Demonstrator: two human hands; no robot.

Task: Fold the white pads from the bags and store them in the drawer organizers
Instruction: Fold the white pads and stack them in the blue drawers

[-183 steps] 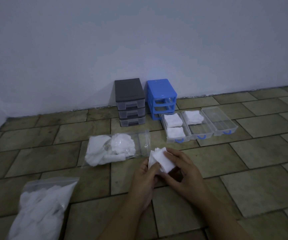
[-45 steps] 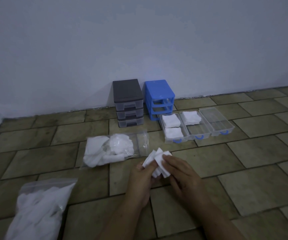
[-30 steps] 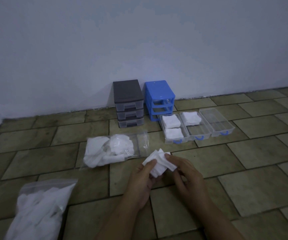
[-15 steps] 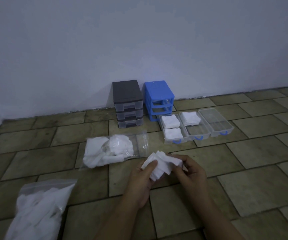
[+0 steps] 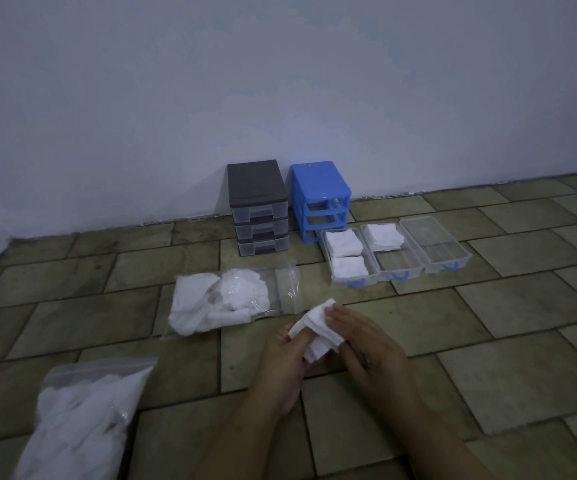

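A white pad is held low over the tiled floor between both hands. My left hand grips its left edge and my right hand covers its right side. A clear bag with white pads lies just left of my hands. A second bag of pads sits at the near left. Three clear drawers lie pulled out on the floor: the left drawer holds two folded stacks, the middle drawer holds one stack at its far end, the right drawer holds none.
A grey drawer organizer and a blue organizer frame stand side by side against the white wall, behind the pulled-out drawers. The grey one has its three drawers in. The floor is brown tile.
My hands have kept working the same pad, turning and pressing it; my right hand has shifted over its right side. Bags and drawers have not moved.
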